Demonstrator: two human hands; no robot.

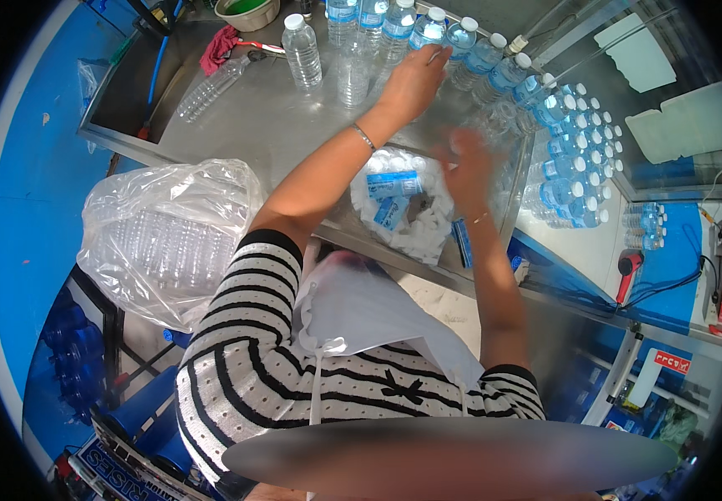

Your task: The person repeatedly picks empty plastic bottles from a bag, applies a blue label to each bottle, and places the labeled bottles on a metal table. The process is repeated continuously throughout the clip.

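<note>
My left hand (416, 86) reaches over the steel counter (254, 125) with curled fingers, close to a row of water bottles (428, 30) with white caps and blue labels. Whether it grips anything is hidden by the hand itself. Motion blurs my right hand (466, 166), which hovers beside a heap of white bottle caps (433, 219). Stacks of blue labels (392, 185) lie on those caps. Left of my left hand, a clear bottle without a cap (353, 75) stands next to a capped, unlabelled bottle (303, 56). More clear bottles (492, 122) stand past my right hand.
A plastic bag of clear bottles (167, 244) bulges at the counter's left edge. One clear bottle (214, 87) lies near a red cloth (219, 50) and a basin (248, 14). Many labelled bottles (564, 169) stand at right, with a red heat gun (627, 272) beyond.
</note>
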